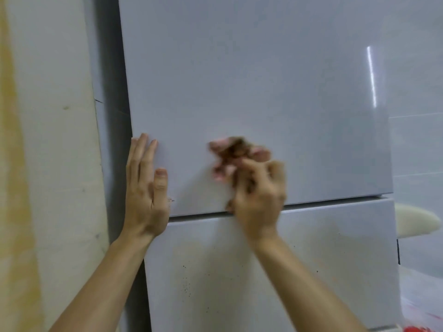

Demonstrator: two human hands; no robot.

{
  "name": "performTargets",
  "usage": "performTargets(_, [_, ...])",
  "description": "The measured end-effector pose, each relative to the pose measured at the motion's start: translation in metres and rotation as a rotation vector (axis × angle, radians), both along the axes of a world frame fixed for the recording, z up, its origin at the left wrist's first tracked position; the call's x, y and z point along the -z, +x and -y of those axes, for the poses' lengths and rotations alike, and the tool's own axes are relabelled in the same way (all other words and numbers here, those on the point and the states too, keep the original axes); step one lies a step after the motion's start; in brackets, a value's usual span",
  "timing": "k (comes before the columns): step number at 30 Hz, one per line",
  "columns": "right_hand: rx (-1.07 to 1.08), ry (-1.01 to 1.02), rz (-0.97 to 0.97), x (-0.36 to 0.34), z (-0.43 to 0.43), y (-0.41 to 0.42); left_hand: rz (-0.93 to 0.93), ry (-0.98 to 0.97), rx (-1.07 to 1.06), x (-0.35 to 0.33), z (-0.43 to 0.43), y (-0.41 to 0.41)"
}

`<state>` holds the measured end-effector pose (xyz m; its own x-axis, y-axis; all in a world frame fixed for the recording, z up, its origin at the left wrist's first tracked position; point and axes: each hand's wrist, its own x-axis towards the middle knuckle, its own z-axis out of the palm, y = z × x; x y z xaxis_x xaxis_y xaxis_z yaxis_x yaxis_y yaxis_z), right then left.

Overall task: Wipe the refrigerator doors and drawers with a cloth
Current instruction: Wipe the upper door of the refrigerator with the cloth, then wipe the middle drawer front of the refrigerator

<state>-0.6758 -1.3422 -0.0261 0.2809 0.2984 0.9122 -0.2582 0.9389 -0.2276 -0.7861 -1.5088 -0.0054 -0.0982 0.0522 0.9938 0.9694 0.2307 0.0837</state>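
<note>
Nearest, the left forearm (96, 283) and right forearm (311, 283) come up from the bottom edge, both cut off below the elbow, the right one blurred. Fingers of the right hand (259, 195) curl round a crumpled cloth (233, 154), brown and pink, and press it on the upper door (263, 80) low down, a little left of the middle. Blur smears cloth and fingertips together, so where one ends and the other starts is hard to tell, and the hand hides the cloth's lower part. The heel of that hand crosses the seam (335, 203) between the upper door and the lower door (239, 271). The left hand (146, 195) lies flat with straight fingers on the upper door's lower left corner, holding nothing. Its fingertips reach the door's left edge, the thumb points up on the panel, and the palm covers the corner itself. Between the hands is a bare stretch of door. Above and right of the cloth the glossy panel runs wide to its right edge, with a bright streak (371, 77) of reflected light; its top is out of frame. Left of the door is the shadowed fridge side (110, 140), then a pale wall (48, 140) stained yellow. Dark specks (187, 283) dot the lower door, whose bottom is cut off. Right of it are tiles (419, 140), a white rounded thing (414, 221) partly hidden by the door, and a bit of red (417, 329) too small to identify.
</note>
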Motion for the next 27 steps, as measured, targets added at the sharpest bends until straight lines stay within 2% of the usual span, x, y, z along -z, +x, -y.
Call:
performTargets(4, [-0.021,0.342,0.158,0.022,0.054,-0.030,0.005,-0.014,0.021,0.000,0.003,-0.003])
performTargets(6, [0.013,0.481,0.200,0.027,0.045,-0.026,0.010,-0.009,0.019,0.001,0.004,-0.003])
performTargets(8, [0.037,0.524,0.205,0.028,0.018,-0.010,0.013,-0.011,0.012,0.001,0.005,-0.001])
performTargets(9, [0.064,0.468,0.180,0.026,-0.001,0.001,0.018,-0.021,-0.001,0.002,0.007,0.000])
performTargets(11, [0.124,0.219,0.084,0.012,-0.042,0.025,0.016,-0.025,-0.080,0.001,0.013,-0.002])
performTargets(14, [0.095,-0.155,-0.060,-0.035,-0.072,0.040,-0.001,0.023,-0.312,0.000,0.033,-0.013])
performTargets(17, [0.007,-0.234,-0.116,-0.082,-0.049,0.021,0.074,0.043,-0.459,-0.002,0.056,-0.026])
performTargets(19, [0.003,-0.126,-0.075,-0.091,-0.012,-0.002,0.139,0.027,-0.440,-0.002,0.068,-0.033])
performTargets(21, [-0.002,0.064,-0.005,-0.079,0.033,-0.025,0.160,0.009,-0.388,-0.002,0.076,-0.038])
performTargets(24, [-0.045,0.360,0.122,-0.030,0.081,-0.053,0.140,0.009,-0.327,-0.001,0.082,-0.042])
performTargets(27, [-0.084,0.552,0.292,0.023,0.090,-0.060,0.156,-0.002,-0.274,0.000,0.083,-0.044])
